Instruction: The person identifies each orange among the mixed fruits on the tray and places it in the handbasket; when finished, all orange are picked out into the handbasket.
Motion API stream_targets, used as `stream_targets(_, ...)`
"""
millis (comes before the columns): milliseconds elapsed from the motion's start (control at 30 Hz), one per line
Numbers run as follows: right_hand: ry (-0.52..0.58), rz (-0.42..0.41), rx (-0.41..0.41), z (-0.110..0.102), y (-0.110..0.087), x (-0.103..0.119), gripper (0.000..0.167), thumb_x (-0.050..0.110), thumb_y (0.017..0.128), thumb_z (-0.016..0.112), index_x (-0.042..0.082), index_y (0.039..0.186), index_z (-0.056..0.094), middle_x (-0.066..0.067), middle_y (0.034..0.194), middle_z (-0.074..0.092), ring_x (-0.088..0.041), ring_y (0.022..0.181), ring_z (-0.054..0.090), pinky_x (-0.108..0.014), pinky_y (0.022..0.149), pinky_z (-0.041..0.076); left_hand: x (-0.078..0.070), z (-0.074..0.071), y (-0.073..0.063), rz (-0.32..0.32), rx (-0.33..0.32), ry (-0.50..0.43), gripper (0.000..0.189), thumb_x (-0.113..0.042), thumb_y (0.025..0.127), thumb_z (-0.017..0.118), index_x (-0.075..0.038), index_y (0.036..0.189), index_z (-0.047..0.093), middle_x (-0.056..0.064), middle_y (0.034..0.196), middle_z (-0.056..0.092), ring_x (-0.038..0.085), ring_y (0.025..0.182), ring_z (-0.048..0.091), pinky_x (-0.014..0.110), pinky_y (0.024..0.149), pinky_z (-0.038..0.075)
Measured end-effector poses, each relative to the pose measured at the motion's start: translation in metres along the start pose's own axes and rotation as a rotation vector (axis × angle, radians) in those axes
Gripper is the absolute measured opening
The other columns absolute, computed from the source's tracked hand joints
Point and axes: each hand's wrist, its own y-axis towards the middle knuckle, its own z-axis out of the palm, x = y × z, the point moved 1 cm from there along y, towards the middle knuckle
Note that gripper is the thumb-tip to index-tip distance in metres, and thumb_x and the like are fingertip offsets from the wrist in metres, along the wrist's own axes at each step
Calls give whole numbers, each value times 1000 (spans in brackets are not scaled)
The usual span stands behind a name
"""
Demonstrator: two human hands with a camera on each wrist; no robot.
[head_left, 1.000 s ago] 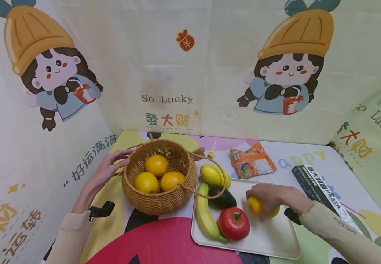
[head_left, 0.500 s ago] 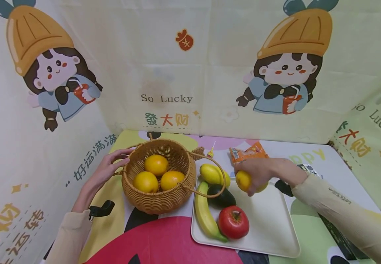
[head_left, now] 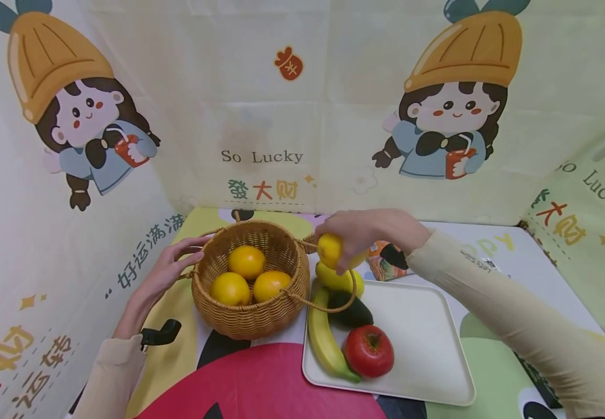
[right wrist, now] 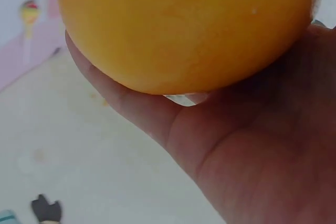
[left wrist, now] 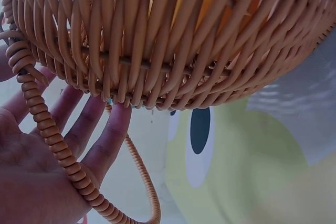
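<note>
My left hand rests its fingertips against the left side of a round wicker basket. In the left wrist view the fingers are fairly straight on the weave, and a coiled handle crosses the palm. Three oranges lie inside the basket. My right hand grips another orange, held up just right of the basket rim and over a yellow lemon. Up close in the right wrist view, that orange is smooth and yellow-orange, with the thumb curved along it.
A white tray holds a banana, a dark avocado and a red apple. The basket's other handle overhangs its left corner. Behind are an orange snack packet and, in the right wrist view, a small lollipop.
My right hand has lifted the orange off the tray and carried it left and away from me, towards the basket. The left hand stays at the basket.
</note>
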Motion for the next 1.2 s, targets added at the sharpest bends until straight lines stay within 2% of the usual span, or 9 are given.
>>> stream_targets(267,-10,-47,-38,-24,33,27,50,31,68,83,18,111,61,1,103,61,-18,92,55,-30,77,48,-1,1,0,8,1,5,47,-27,100,52,-2,140,48,18,141,45,19,116,46,48,88,48)
stream_targets(600,-70,-72,2,-38,78,58,55,34,74,79,18,121,57,2,111,58,-15,98,52,-28,83,44,-1,0,0,5,-5,11,46,-25,100,50,-2,140,47,19,139,46,16,114,47,48,90,47)
stream_targets(767,-81,-54,39,-34,103,70,58,35,73,79,21,124,56,5,111,55,-13,101,51,-28,85,43,0,1,-1,1,-2,-4,47,-27,100,50,-2,140,46,19,138,46,14,113,47,51,90,47)
stream_targets(967,-128,-12,86,-21,124,75,69,37,76,77,22,137,49,5,128,53,-12,112,48,-29,95,40,-2,3,-1,-2,-1,-11,46,-26,100,50,-2,139,47,19,138,46,16,114,48,34,87,49)
stream_targets(1100,-151,12,111,-11,136,71,71,35,78,76,20,140,46,3,135,50,-13,116,46,-30,98,38,-1,3,1,8,7,-4,45,-25,101,50,-2,139,47,19,138,46,20,116,47,31,87,48)
stream_targets(1200,-179,22,112,-4,144,68,72,34,78,77,18,141,45,3,136,49,-13,118,46,-29,99,39,1,1,0,16,2,13,45,-25,101,50,-1,139,47,18,138,46,17,115,48,29,87,48)
